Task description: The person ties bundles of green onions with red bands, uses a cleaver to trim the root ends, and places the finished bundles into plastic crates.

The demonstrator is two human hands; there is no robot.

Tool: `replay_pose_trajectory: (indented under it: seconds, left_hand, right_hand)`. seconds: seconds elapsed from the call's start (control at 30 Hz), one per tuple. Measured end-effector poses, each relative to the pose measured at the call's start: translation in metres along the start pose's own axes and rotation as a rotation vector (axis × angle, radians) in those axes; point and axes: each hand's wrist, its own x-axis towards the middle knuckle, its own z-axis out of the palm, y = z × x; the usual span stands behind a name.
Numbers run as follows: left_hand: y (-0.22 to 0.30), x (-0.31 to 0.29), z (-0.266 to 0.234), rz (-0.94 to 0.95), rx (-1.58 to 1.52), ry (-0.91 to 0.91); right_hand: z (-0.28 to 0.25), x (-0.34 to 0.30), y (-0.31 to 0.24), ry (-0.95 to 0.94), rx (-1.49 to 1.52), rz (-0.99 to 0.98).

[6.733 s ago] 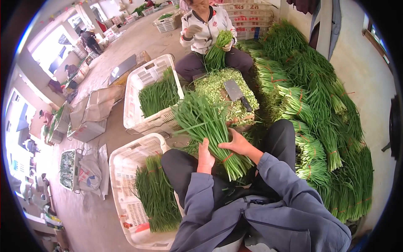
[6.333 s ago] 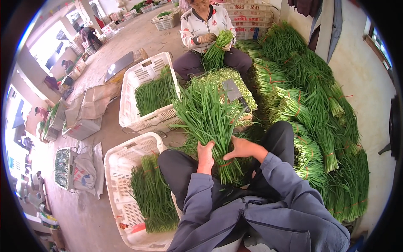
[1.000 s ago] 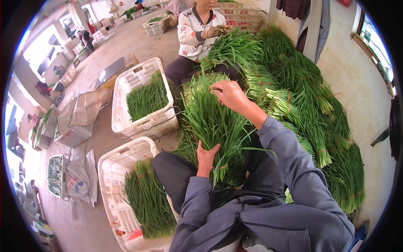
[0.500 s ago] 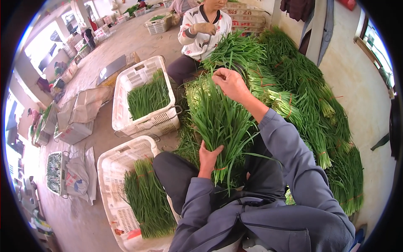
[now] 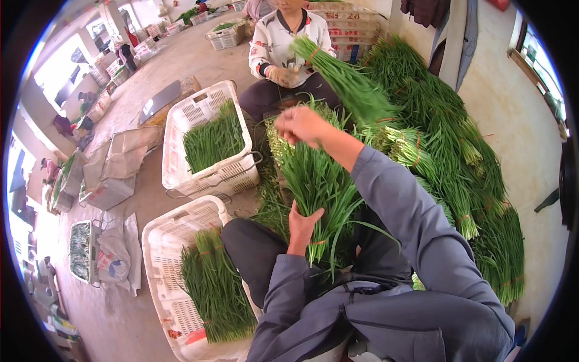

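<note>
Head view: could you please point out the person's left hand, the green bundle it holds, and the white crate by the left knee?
Left hand (image 5: 303, 228): head view, middle of the hand.
Green bundle (image 5: 315, 184): head view, on its leaves.
White crate (image 5: 167, 241): head view, bare inner wall.

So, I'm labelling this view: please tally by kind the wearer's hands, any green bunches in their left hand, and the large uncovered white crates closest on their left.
Hands: 2 (left hand, right hand)
Held green bunch: 1
Large white crates: 2 (near crate, far crate)
Total: 5
</note>
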Motion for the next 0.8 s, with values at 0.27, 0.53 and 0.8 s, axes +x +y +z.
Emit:
replay_pose_trajectory:
  seconds: [0.27,0.53,0.8]
  left_hand:
    - [0.002,0.008,-0.012,-0.071,-0.225,0.138]
    - [-0.009,0.03,-0.036,-0.329,-0.771,0.028]
    - [0.008,0.018,-0.03,-0.316,-0.721,0.109]
  right_hand:
    - [-0.059,-0.085,-0.024,0.053,0.173,-0.146]
    - [-0.114,-0.157,0.096,0.364,-0.256,0.211]
    - [0.003,-0.167,0.139,-0.303,-0.159,0.247]
